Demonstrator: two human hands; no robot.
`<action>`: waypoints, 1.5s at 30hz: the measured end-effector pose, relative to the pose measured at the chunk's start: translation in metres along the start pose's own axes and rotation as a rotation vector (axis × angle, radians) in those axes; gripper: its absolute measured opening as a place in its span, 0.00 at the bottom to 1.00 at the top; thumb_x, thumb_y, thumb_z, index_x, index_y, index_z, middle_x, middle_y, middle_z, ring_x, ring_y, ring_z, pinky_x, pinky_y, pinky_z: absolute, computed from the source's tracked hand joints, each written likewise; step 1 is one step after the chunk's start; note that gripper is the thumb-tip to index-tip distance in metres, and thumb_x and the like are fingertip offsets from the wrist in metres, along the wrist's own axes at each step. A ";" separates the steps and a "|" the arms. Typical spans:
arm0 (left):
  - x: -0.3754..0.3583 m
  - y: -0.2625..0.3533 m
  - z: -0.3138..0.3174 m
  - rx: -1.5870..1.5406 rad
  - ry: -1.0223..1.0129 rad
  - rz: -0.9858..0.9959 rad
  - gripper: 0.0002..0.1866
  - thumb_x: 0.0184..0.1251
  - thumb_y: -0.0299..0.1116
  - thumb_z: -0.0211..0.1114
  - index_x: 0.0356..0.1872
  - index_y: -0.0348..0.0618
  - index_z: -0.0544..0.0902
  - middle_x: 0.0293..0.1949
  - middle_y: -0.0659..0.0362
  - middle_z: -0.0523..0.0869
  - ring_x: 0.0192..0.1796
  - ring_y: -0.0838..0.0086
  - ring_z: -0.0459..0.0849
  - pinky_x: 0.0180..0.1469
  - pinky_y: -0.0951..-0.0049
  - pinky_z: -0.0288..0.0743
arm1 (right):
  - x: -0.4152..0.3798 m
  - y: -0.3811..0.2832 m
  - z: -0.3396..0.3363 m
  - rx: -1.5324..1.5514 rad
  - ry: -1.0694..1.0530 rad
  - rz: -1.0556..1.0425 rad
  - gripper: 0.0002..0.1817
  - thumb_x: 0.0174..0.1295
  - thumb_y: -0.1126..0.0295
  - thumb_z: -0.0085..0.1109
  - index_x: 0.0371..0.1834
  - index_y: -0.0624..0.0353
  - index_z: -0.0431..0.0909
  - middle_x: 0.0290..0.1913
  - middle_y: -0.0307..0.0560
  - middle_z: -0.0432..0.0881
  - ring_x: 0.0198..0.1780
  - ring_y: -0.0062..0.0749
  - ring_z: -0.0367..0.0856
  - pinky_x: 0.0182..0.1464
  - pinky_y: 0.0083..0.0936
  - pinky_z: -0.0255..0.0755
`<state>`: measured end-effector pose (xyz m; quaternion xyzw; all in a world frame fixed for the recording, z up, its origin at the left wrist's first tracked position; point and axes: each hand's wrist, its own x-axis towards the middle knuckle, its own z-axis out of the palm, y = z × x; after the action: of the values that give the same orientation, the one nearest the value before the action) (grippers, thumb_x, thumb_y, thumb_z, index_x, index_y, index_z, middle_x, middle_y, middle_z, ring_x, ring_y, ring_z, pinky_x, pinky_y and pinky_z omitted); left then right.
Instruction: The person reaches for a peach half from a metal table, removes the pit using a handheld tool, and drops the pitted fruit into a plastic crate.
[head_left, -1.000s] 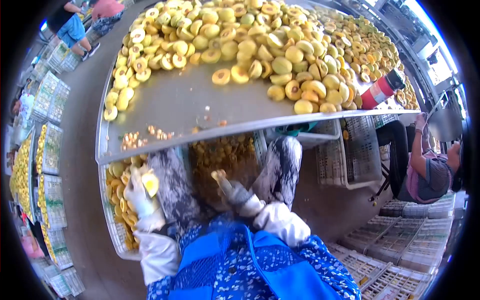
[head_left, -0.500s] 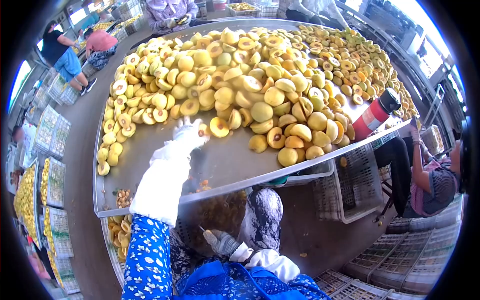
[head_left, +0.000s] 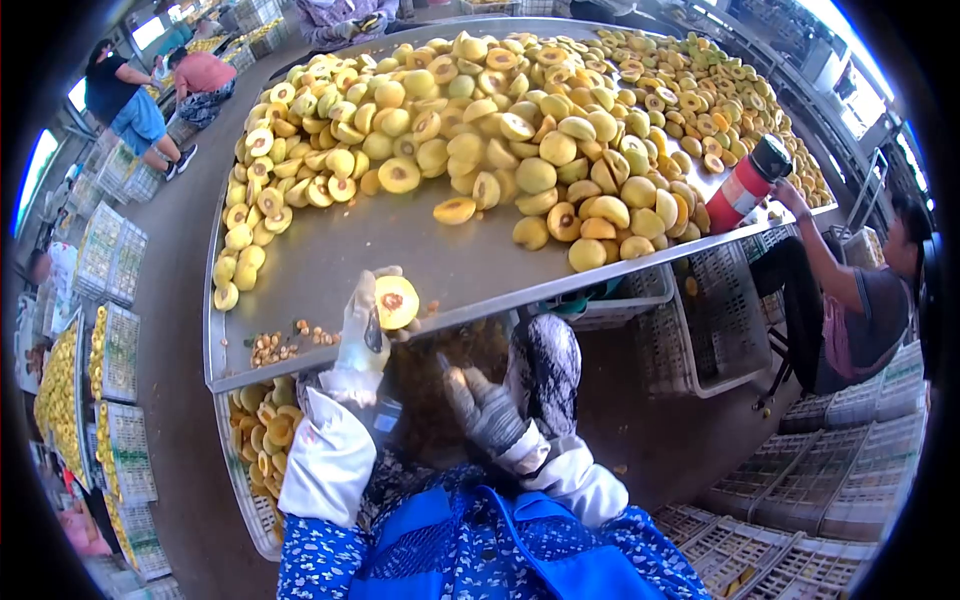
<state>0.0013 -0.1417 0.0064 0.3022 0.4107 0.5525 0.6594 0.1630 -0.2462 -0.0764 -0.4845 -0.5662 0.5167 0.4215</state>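
My left hand (head_left: 364,332), in a white glove, holds a halved peach (head_left: 396,302) with its pit showing, just above the near edge of the steel table (head_left: 330,250). My right hand (head_left: 480,405), in a grey glove, is lower, below the table edge over my lap, and grips a small tool whose tip points up toward the fruit; the tool is hard to make out. A big heap of halved yellow peaches (head_left: 500,110) covers the far half of the table. Loose pits (head_left: 270,347) lie near the table's front left corner.
A crate of pitted peach halves (head_left: 262,440) stands under the table at my left. A red and black flask (head_left: 748,182) stands at the table's right edge, where a seated person (head_left: 860,300) reaches. White plastic crates (head_left: 800,500) are stacked at right; more people stand at far left.
My left hand has pulled back from the heap to the near table edge with a halved peach in it. My right hand has risen a little toward it.
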 end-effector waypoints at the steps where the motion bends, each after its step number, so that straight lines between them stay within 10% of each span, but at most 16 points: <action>1: -0.008 -0.011 -0.010 -0.008 -0.019 0.031 0.25 0.71 0.53 0.48 0.53 0.40 0.71 0.32 0.53 0.82 0.25 0.67 0.84 0.20 0.80 0.76 | 0.005 -0.003 0.001 -0.234 0.048 -0.268 0.07 0.70 0.72 0.46 0.42 0.61 0.74 0.35 0.38 0.78 0.37 0.23 0.77 0.37 0.16 0.72; 4: -0.027 -0.038 -0.032 0.234 -0.042 0.239 0.23 0.72 0.51 0.46 0.53 0.41 0.67 0.38 0.50 0.83 0.34 0.62 0.85 0.34 0.72 0.81 | 0.010 -0.047 -0.005 -0.387 0.045 -0.248 0.07 0.67 0.69 0.49 0.41 0.59 0.73 0.30 0.58 0.77 0.29 0.51 0.79 0.24 0.40 0.71; 17: -0.055 -0.074 -0.009 -0.261 0.120 0.092 0.16 0.67 0.43 0.51 0.43 0.39 0.75 0.33 0.48 0.82 0.33 0.64 0.83 0.35 0.71 0.80 | 0.003 -0.040 0.019 -0.654 0.048 0.022 0.22 0.68 0.51 0.42 0.41 0.63 0.70 0.20 0.60 0.78 0.22 0.54 0.79 0.25 0.45 0.71; 27: -0.058 -0.070 0.026 -0.203 0.539 0.014 0.23 0.71 0.50 0.49 0.35 0.37 0.77 0.28 0.52 0.82 0.22 0.66 0.81 0.25 0.71 0.80 | -0.006 -0.041 0.006 -0.618 -0.066 0.013 0.17 0.67 0.55 0.45 0.40 0.61 0.68 0.19 0.60 0.77 0.23 0.55 0.79 0.24 0.46 0.70; 34: -0.056 -0.082 0.028 0.019 0.531 0.099 0.27 0.71 0.52 0.46 0.33 0.34 0.78 0.25 0.51 0.82 0.19 0.65 0.81 0.23 0.72 0.79 | -0.008 -0.039 -0.002 -0.517 -0.128 0.165 0.15 0.67 0.62 0.44 0.44 0.63 0.71 0.25 0.60 0.74 0.24 0.52 0.77 0.23 0.44 0.68; 45: -0.063 -0.086 0.024 0.054 0.494 0.148 0.28 0.70 0.54 0.50 0.30 0.33 0.80 0.24 0.55 0.82 0.21 0.70 0.80 0.25 0.76 0.77 | -0.011 0.013 0.001 -0.622 -0.256 -0.174 0.22 0.60 0.70 0.49 0.56 0.68 0.68 0.31 0.61 0.71 0.22 0.51 0.75 0.21 0.42 0.68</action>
<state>0.0609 -0.2194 -0.0424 0.2049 0.5507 0.6451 0.4885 0.1657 -0.2567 -0.0894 -0.4709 -0.7840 0.3381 0.2218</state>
